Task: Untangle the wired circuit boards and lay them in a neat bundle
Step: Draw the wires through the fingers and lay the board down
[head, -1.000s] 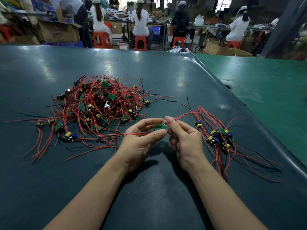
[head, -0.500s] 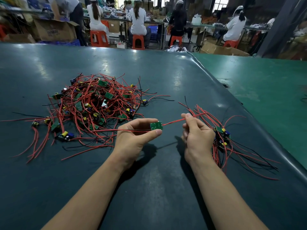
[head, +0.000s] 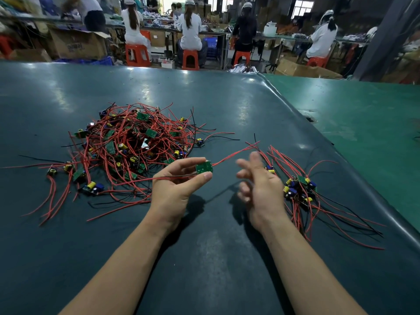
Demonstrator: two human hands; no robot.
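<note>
A small green board (head: 204, 167) is pinched by the left hand (head: 176, 185). Its red wire (head: 234, 153) runs rightward, past the right hand (head: 259, 185), whose blurred fingers are spread and hold nothing. The bundle (head: 300, 189) lies just beyond that hand.

Your tabletop (head: 204, 258) wears a dark teal sheet, smooth and semi-glossy, catching soft white glare toward twelve o'clock. At two o'clock a brighter green surface (head: 363, 123) looks flatter and more matt. The board (head: 204, 167) pinched in your left hand (head: 175, 189) is green laminate with a dull sheen and tiny pale solder points. The wires in the tangled pile (head: 134, 151) at ten o'clock have smooth red and black plastic insulation. The bundle (head: 300, 189) at three o'clock carries glossy yellow and blue plastic-sleeved parts. Far off at eleven o'clock, a cardboard box (head: 77, 45) looks matt brown, and the stools (head: 190, 59) shiny orange plastic.
</note>
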